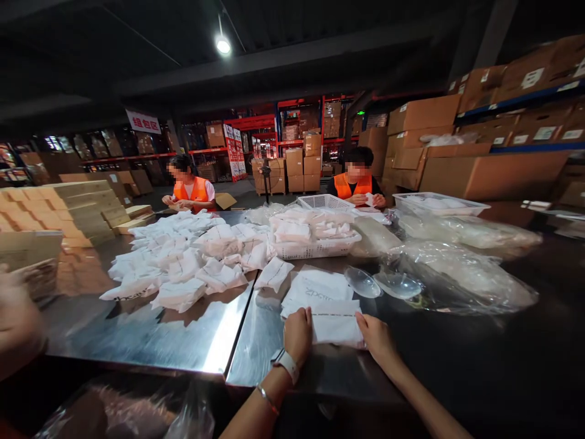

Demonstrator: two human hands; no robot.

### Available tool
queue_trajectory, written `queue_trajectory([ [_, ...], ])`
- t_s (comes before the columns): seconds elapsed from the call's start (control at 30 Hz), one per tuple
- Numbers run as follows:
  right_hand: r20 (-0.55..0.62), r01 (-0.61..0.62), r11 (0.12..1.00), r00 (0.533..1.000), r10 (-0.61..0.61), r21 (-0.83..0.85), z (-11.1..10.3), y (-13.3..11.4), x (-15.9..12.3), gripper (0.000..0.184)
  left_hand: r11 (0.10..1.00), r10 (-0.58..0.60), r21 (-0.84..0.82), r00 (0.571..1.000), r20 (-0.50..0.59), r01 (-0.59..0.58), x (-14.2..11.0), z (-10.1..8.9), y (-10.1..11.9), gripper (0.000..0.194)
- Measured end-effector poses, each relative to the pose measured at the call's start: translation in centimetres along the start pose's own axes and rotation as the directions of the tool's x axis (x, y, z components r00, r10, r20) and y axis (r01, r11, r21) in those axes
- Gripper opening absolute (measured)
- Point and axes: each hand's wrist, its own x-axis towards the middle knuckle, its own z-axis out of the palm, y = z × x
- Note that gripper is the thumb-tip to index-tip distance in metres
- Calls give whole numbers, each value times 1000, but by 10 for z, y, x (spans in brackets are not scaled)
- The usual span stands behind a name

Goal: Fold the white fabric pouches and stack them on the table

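Between my two hands a white printed bag (337, 324) is held up, its top edge crossed by a thin line of dark print. My left hand (298, 334), with a watch on the wrist, pinches its left edge. On the right edge my right hand (375, 337) is closed with thumb and fingers. Just behind lies a stack of flat white bags (315, 285) with grey lettering. Two clear plastic domes (363, 282) rest right of the stack. One filled white packet (274, 274) lies left of it.
A heap of filled white packets (183, 259) covers the table's left half. A white basket (315, 247) of packets stands mid-table. Clear plastic bags (461, 274) lie at right. Two people in orange vests sit across; another person's blurred hand (18, 329) is at far left. Stacked boxes (59, 210) stand left.
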Motion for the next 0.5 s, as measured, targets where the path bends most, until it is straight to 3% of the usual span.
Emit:
queue_trajectory([
  [0.3,30,-31,987,999,36,-159,-3,0,10,37,987,-7,159,999,44,0,11,-25,6,26],
  [0.4,30,-39,978,998,46,-207,-1,1,11,36,993,14,120,1000,28,-17,14,-34,12,39],
  [0.5,20,-58,963,998,66,-261,-1,2,9,31,998,67,1,991,112,-68,20,-32,21,42],
])
